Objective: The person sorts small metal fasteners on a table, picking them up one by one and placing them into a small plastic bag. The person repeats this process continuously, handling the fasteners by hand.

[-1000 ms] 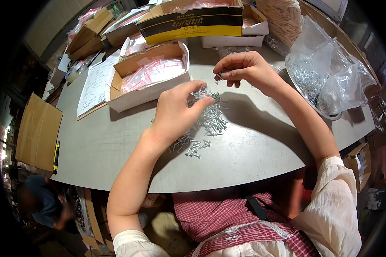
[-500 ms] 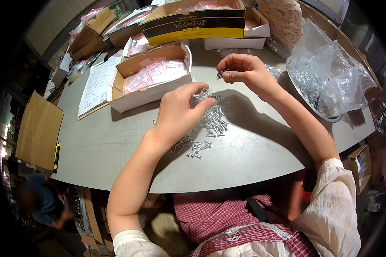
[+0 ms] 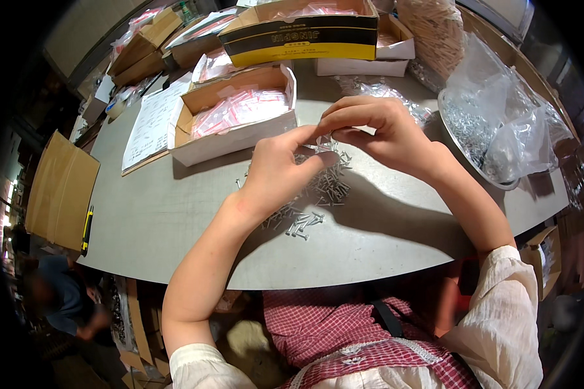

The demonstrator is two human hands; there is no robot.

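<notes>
My left hand [image 3: 274,170] is closed, thumb and fingers pinching a small clear plastic bag [image 3: 324,142] above a loose pile of silvery screws [image 3: 331,189]. My right hand [image 3: 396,137] reaches in from the right, its bent fingertips at the top of that bag and touching or nearly touching the left fingers. Whatever sits inside the right fingertips is hidden. A few screws [image 3: 303,225] lie apart on the near side of the pile, partly in shadow.
An open white box [image 3: 233,144] of small red-edged bags stands beyond my left hand. A round bowl [image 3: 449,146] of screws with plastic bags is at the right. A black-and-yellow box [image 3: 298,45] stands behind. Written sheets [image 3: 146,133] and a cutter [image 3: 87,230] lie left.
My right hand, holding small dark pieces earlier, has moved left and nearer to meet the bag in my left hand. My left hand keeps its hold, and the view has shifted slightly.
</notes>
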